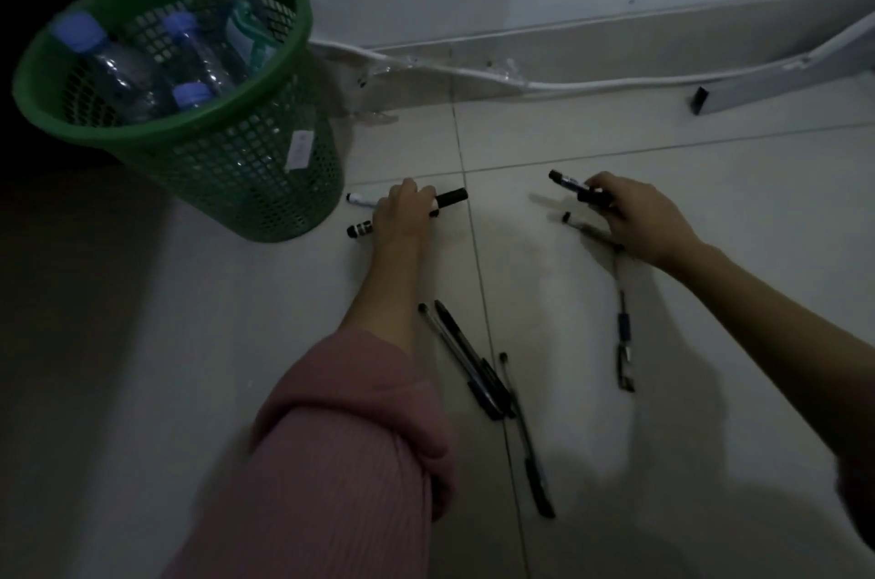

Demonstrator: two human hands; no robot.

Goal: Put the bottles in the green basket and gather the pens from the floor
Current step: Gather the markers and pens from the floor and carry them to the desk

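Observation:
The green basket [222, 171] stands at the upper left on the tiled floor and holds several clear bottles [118, 72] with blue caps. My left hand [402, 214] is closed over black markers [450, 197] lying just right of the basket; marker ends stick out on both sides of the hand. My right hand [634, 214] grips a black marker [568, 182] lifted off the floor. A thin pen [580, 223] lies under that hand. Several black pens [468, 360] lie on the floor between my forearms, and one more pen [535, 465] lies nearer to me.
A white wall and skirting run along the back. A white cable [473, 74] trails along the wall base. A grey metal bar [781, 79] leans at the upper right. A short cord with a connector [622, 332] lies under my right forearm.

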